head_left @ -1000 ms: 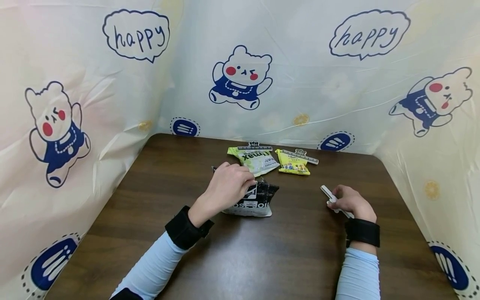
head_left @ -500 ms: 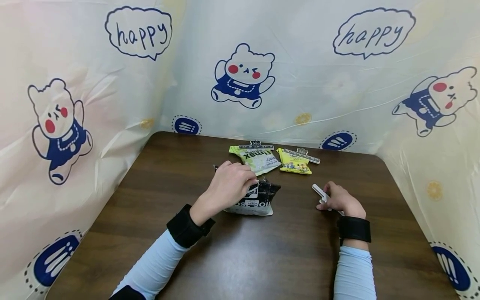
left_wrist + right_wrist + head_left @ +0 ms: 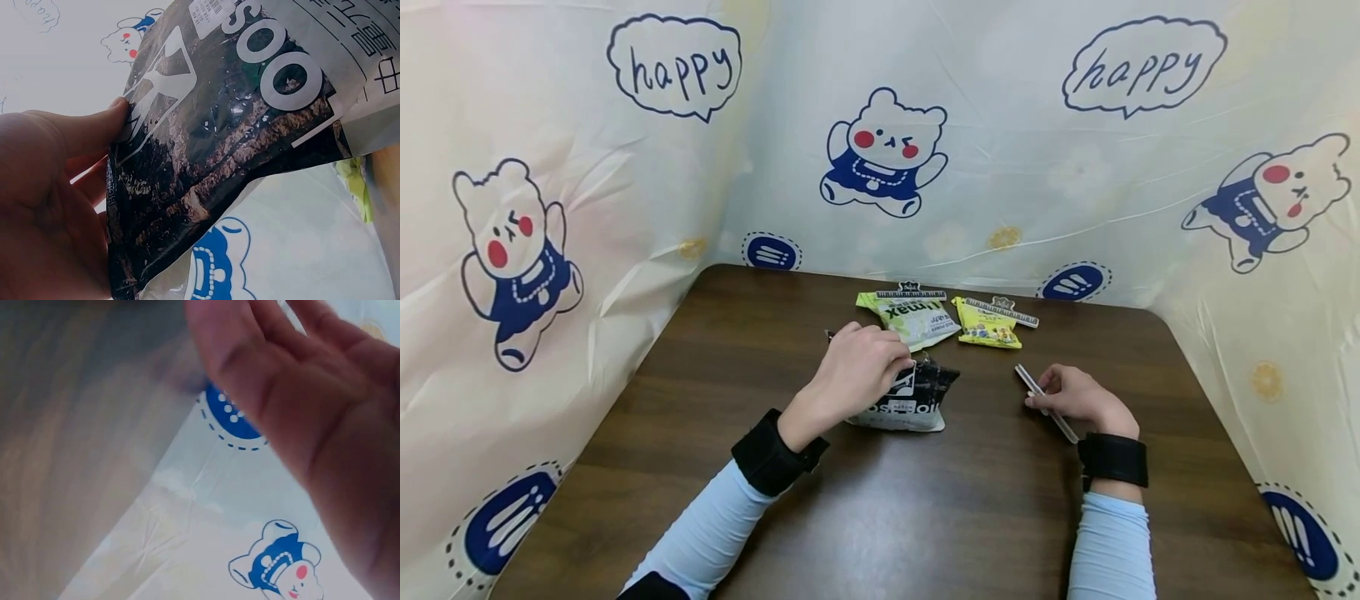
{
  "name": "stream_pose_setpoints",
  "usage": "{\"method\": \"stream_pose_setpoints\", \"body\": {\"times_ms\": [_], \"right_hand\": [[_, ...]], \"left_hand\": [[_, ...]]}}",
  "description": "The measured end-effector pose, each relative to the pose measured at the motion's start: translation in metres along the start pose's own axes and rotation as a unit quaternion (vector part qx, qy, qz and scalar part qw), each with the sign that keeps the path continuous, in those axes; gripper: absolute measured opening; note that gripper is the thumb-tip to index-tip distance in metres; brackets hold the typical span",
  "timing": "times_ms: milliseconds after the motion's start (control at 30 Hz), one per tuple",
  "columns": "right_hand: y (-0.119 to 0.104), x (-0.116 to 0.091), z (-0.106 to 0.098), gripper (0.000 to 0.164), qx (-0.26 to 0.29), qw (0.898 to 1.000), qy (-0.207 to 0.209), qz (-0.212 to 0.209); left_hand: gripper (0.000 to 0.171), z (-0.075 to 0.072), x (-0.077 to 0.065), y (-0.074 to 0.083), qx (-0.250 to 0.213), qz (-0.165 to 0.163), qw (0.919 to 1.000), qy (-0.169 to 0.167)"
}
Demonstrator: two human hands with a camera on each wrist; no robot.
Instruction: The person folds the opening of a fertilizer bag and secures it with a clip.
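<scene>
In the head view, my left hand (image 3: pixel 861 372) pinches the top edge of a black and white snack bag (image 3: pixel 910 408), which stands on the table. The left wrist view shows the thumb pressed on the front of this bag (image 3: pixel 206 119), with the other fingers partly hidden behind it. To the right, my right hand (image 3: pixel 1086 400) holds a slim white sealing clip (image 3: pixel 1063 427) between thumb and fingers, just above or at the table; I cannot tell which. My right hand (image 3: pixel 300 406) fills much of the right wrist view, where the clip is hardly visible.
Behind the black bag lie a green and white bag (image 3: pixel 921 321) and a small yellow bag (image 3: pixel 987 327). Each carries a piano-key-patterned clip along its top. The brown table (image 3: pixel 925 517) is bordered at the back and sides by a printed curtain (image 3: pixel 1000 150).
My right hand has moved left, toward the black bag, with the clip. The clip has turned and shows its long narrow side. My left hand keeps its grip in place.
</scene>
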State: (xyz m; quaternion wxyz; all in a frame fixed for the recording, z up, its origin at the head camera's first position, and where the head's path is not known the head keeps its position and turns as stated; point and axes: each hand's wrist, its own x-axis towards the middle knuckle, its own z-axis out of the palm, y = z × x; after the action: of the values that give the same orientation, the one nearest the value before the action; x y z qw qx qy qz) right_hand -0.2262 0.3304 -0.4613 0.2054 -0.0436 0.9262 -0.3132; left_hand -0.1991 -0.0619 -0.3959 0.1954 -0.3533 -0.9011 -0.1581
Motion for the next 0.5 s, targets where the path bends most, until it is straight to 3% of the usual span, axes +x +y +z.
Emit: {"method": "stream_pose_setpoints", "body": {"times_ms": [200, 500], "right_hand": [[-0.0096, -0.005, -0.0041, 0.03, 0.066, 0.997, -0.028, -0.024], [-0.0066, -0.0077, -0.0047, 0.044, 0.027, 0.999, -0.028, 0.005]], "left_hand": [[0.009, -0.0001, -0.0003, -0.0006, 0.001, -0.005, 1.0, -0.001], [0.01, -0.0006, 0.0004, 0.0003, 0.001, 0.0, 1.0, 0.0]]}}
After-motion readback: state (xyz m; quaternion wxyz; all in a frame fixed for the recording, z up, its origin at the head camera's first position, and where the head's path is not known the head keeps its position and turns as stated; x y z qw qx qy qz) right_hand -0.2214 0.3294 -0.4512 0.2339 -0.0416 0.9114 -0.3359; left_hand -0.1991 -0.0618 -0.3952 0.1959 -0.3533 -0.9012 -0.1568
